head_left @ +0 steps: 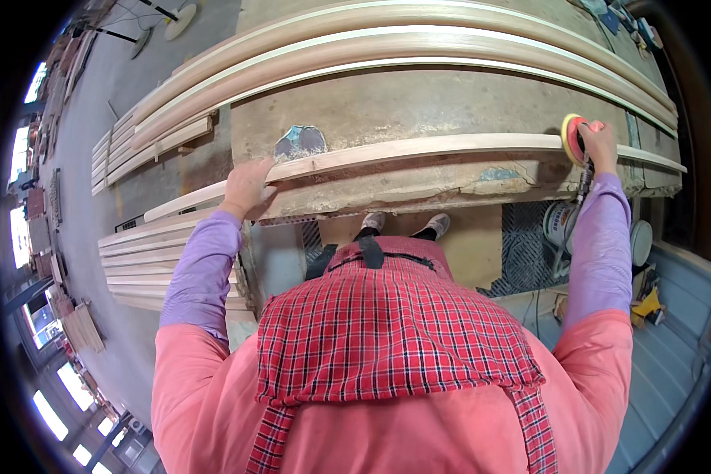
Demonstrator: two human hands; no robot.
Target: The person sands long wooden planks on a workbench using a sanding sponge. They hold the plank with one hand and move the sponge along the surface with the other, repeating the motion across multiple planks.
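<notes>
A long, pale wooden strip (426,146) lies along the near edge of the workbench (450,95), its left end jutting past the bench. My left hand (247,185) grips this strip near the bench's left corner, with the thumb on the near side. In my right hand (599,145) is a pneumatic disc sander (571,140) with a red and yellow pad. The pad is tilted nearly on edge over the right part of the strip, and its exact contact with the wood cannot be told. An air hose (569,234) runs down from the sander.
Several long wooden mouldings (403,44) lie across the bench's far side. Stacked wooden strips sit at left, both beyond (154,148) and nearer (154,260). A worn patch (301,142) marks the benchtop. Below the bench at right are a bucket (560,222) and black rubber matting (518,260).
</notes>
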